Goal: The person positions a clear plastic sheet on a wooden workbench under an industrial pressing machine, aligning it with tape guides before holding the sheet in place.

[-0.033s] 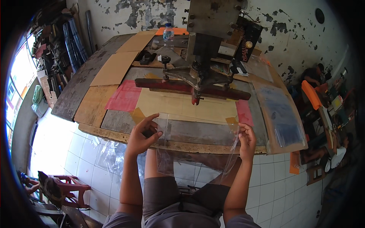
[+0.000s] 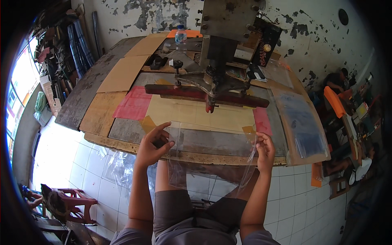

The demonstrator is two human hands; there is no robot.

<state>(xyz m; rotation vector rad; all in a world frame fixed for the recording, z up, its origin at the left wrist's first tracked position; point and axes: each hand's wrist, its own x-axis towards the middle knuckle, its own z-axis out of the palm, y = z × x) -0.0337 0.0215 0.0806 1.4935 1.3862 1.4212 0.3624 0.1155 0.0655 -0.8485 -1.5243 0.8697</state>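
Note:
A clear plastic sheet is spread between my hands, its upper part over the table's front edge and its lower part hanging above my lap. My left hand has its curved fingers and thumb at the sheet's left edge, the forefinger reaching the upper corner. On the right side, my right hand pinches the sheet, which folds and creases below the fingers. Beyond the sheet, a pale yellow sheet with pink pieces at its ends lies on the grey plate, beneath a press head with a red-brown bar.
Cardboard pieces line the table's left side. A stack of clear plastic sheets lies at the right. A water bottle stands at the back. Crumpled plastic is below the table's left front edge, and a red stool is farther left. People sit at far right.

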